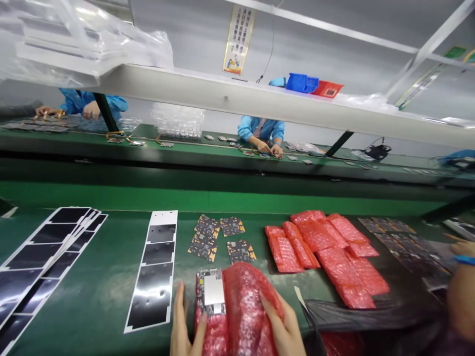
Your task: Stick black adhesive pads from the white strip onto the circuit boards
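Observation:
At the bottom centre, my left hand (184, 330) lies with straight fingers against the left edge of a circuit board (211, 292) that carries a white rectangular sticker. The board rests on a red bubble-wrap bag (243, 311). My right hand (284, 330) presses flat on the bag's right side, fingers stretched out. Neither hand grips anything.
Several loose circuit boards (218, 236) lie beyond the bag. A strip of black film labels (156, 269) and a stack of such sheets (44, 252) sit left. Red bubble bags (326, 249) pile up right. Across the green belt (222, 200), people in blue sleeves (261, 132) work under a shelf (260, 101).

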Demonstrator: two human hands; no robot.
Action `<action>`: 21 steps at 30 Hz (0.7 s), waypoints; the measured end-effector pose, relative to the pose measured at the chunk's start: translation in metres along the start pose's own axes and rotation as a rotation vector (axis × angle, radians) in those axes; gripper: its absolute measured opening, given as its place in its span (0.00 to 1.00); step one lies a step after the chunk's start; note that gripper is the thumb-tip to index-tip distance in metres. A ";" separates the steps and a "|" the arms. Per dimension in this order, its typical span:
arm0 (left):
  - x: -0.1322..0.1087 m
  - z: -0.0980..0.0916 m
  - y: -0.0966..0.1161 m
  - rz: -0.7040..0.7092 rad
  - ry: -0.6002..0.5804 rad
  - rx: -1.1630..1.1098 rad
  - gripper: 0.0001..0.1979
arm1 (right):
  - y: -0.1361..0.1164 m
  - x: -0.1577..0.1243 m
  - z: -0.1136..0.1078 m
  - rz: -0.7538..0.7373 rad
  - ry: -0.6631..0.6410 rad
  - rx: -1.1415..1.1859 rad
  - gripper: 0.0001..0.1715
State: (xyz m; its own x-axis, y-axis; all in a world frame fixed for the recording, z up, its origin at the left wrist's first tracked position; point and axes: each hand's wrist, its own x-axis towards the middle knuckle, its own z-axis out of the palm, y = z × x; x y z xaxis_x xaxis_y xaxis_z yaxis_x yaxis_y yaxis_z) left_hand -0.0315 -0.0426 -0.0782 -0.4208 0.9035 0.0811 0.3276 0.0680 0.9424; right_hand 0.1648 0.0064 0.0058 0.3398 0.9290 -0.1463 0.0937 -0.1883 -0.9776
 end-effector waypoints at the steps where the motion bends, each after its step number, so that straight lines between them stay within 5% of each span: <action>1: 0.003 -0.004 -0.001 0.059 0.024 0.075 0.33 | -0.007 0.002 -0.006 0.007 0.020 -0.012 0.30; 3: 0.008 -0.009 -0.001 0.234 -0.036 0.264 0.33 | -0.021 0.005 -0.017 0.005 0.031 -0.038 0.30; 6: 0.019 -0.010 0.002 0.567 -0.290 0.540 0.34 | -0.040 0.009 -0.034 -0.081 0.000 -0.081 0.29; 9: 0.030 -0.014 -0.003 0.817 -0.255 0.745 0.34 | -0.056 0.017 -0.055 -0.187 0.045 -0.145 0.29; 15: 0.037 -0.021 -0.019 0.917 -0.080 0.861 0.34 | -0.089 0.027 -0.102 -0.331 0.083 -0.342 0.29; 18: 0.025 0.001 -0.004 0.886 -0.073 0.859 0.39 | -0.106 0.028 -0.108 -0.396 0.113 -0.366 0.27; 21: 0.010 0.040 0.020 1.029 -0.193 0.781 0.43 | -0.121 0.028 -0.106 -0.431 0.143 -0.358 0.28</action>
State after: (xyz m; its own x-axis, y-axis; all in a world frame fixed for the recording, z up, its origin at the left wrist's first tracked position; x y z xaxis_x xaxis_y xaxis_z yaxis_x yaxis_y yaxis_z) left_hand 0.0046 -0.0154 -0.0711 0.4217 0.7295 0.5385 0.8538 -0.5195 0.0350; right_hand 0.2621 0.0212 0.1361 0.3219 0.8980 0.2999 0.5540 0.0782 -0.8288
